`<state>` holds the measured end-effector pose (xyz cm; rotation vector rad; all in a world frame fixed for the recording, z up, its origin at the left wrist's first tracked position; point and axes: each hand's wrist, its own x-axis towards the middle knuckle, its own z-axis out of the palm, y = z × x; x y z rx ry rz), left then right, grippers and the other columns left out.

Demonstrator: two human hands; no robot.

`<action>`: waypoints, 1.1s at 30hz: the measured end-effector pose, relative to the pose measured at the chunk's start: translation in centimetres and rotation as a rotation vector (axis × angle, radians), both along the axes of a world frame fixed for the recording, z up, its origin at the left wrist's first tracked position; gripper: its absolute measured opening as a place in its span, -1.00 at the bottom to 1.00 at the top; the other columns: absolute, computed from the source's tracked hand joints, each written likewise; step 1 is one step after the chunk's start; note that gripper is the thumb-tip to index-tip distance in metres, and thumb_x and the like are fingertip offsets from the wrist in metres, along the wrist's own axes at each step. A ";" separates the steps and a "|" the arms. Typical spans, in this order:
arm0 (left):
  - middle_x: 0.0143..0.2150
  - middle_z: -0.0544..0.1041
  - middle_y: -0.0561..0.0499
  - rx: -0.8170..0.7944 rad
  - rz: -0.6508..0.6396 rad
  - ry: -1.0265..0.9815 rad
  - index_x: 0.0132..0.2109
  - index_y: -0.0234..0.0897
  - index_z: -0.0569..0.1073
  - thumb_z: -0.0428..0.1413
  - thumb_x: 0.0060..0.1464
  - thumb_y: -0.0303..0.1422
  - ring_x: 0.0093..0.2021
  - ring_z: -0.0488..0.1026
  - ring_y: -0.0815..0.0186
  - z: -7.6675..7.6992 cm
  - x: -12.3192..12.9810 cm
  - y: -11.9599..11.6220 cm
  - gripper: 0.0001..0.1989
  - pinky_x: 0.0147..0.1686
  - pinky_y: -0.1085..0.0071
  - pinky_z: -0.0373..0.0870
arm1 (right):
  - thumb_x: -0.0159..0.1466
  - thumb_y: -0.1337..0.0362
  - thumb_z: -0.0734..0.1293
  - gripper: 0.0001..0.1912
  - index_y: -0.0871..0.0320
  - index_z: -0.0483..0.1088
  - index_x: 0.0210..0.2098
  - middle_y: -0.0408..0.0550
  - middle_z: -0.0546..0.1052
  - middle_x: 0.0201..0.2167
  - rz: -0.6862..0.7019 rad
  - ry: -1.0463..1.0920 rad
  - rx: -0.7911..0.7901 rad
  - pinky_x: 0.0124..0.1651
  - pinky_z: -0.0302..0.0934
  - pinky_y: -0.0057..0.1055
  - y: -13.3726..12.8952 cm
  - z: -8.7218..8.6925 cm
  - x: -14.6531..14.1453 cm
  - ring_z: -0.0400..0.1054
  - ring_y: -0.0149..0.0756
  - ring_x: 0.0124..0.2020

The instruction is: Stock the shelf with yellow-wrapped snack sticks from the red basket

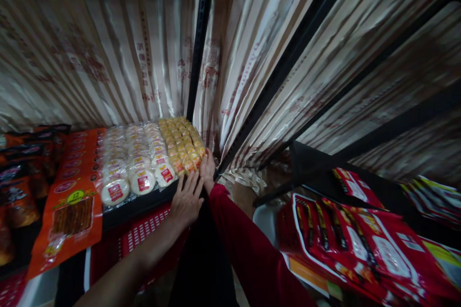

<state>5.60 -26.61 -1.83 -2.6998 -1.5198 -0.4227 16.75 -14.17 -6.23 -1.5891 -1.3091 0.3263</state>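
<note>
Rows of small yellow wrapped snack packs lie at the right end of a black shelf. My left hand rests at their front edge, its fingers stretched out and slightly apart. Against the right front corner of the same packs is my right hand, with fingers extended along their side; neither hand is closed round a pack. Directly left of them sit rows of round white cakes in clear wrappers with red labels. Farther left, an orange snack bag hangs over the shelf's front edge.
Dark-wrapped packs fill the shelf's far left. Under it is a red perforated basket. A black metal post and a striped curtain stand behind. At right, red snack bags fill a white-rimmed basket.
</note>
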 end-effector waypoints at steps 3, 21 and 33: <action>0.32 0.10 -0.19 -0.002 0.017 0.004 0.28 -0.33 0.13 -0.09 0.16 -0.22 0.34 -0.03 0.09 -1.1 0.7 -0.8 -0.43 0.25 -0.03 -0.03 | 0.29 0.27 -0.02 -0.52 0.29 0.24 0.11 0.12 0.39 0.09 0.022 -0.007 -0.017 0.16 0.10 -0.29 0.0 -0.2 0.0 0.25 -0.29 0.11; 0.28 0.18 -0.24 0.040 0.104 0.046 0.23 -0.48 0.18 -0.08 0.05 -0.47 0.30 0.06 0.13 -2.5 0.3 -0.1 -0.43 0.20 0.17 0.19 | 0.32 0.16 -0.06 -0.47 0.26 0.22 0.14 0.12 0.35 0.11 0.063 0.118 0.016 0.18 0.06 -0.26 -0.5 0.1 0.3 0.22 -0.27 0.13; 0.17 0.37 -0.17 0.097 0.040 -0.109 0.09 -0.41 0.36 -0.19 0.14 -0.51 0.24 0.21 0.21 0.8 -0.9 2.1 -0.58 0.21 0.21 0.22 | 0.22 0.22 0.13 -0.49 0.27 0.22 0.13 0.14 0.37 0.09 0.051 -0.002 -0.033 0.17 0.07 -0.22 -0.7 1.3 -0.3 0.23 -0.17 0.11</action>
